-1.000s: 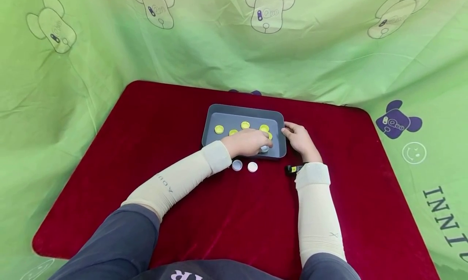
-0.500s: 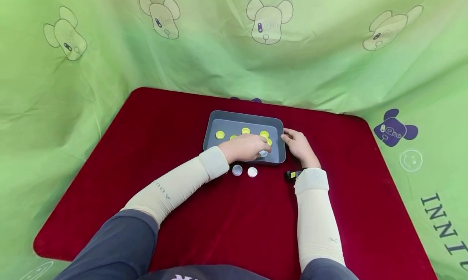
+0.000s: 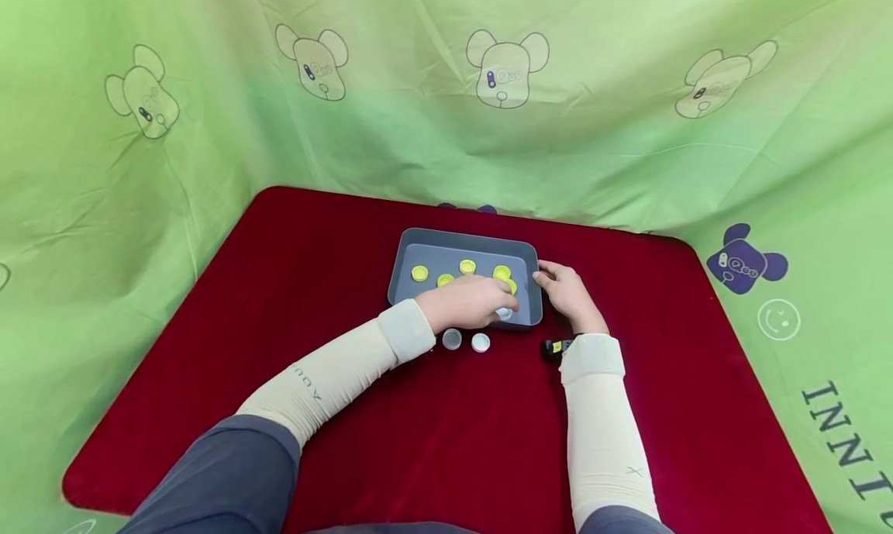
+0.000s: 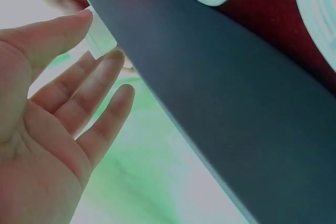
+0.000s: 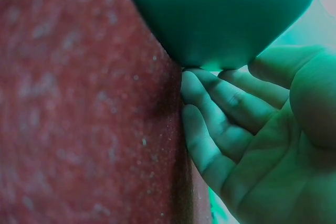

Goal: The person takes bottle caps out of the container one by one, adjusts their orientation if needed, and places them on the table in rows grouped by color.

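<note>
In the head view, a grey rectangular tray holds several yellow bottle caps. My left hand reaches over its front wall and pinches a white bottle cap between thumb and fingertips, low in the tray's front right part. The left wrist view shows this cap just beyond the tray's dark wall. Against the tray's right end rests my right hand, thumb by the rim and fingers extended along the outer wall. Part of the tray's front and some caps are hidden by the left hand.
Two more white caps lie on the red cloth-covered table in front of the tray. A black strap-on device sits at the right wrist. Green printed curtains stand around the table's back and sides.
The head view has tilted up, so everything sits lower in it. Both hands keep nearly the same place at the tray, the left still pinching the white bottle cap.
</note>
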A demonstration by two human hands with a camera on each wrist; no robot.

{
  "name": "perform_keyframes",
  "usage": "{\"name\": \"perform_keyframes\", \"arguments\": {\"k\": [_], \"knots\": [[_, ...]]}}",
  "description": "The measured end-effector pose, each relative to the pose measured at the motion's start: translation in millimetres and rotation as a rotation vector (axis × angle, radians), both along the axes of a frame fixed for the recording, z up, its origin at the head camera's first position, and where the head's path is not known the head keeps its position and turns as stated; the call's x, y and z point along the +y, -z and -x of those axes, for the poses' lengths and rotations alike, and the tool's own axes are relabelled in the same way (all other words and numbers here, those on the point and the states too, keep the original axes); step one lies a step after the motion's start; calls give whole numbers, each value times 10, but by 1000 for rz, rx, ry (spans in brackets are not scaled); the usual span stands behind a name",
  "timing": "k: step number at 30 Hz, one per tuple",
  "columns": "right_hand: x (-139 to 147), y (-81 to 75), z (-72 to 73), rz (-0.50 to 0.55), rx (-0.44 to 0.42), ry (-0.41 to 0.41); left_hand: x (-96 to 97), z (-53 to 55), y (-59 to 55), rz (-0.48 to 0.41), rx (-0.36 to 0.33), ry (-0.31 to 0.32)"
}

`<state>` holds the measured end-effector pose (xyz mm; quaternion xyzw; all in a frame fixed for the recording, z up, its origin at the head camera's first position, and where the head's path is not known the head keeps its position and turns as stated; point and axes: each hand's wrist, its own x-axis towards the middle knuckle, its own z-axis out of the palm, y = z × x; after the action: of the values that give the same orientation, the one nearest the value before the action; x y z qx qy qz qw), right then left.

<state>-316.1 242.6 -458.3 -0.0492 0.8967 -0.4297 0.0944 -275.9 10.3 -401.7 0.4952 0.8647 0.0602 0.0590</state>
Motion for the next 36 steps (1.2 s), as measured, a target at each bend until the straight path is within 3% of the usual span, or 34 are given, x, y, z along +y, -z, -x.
{"name": "perform_keyframes", "arguments": {"k": [11, 20, 36], "knots": [[7, 29, -61, 6, -17, 14, -16, -105, -37, 2, 28, 24], [0, -6, -31, 23, -21, 17, -8, -156, -71, -12, 8, 12], [-14, -30, -5, 27, -7, 4, 46, -275, -25, -54, 27, 55]]}}
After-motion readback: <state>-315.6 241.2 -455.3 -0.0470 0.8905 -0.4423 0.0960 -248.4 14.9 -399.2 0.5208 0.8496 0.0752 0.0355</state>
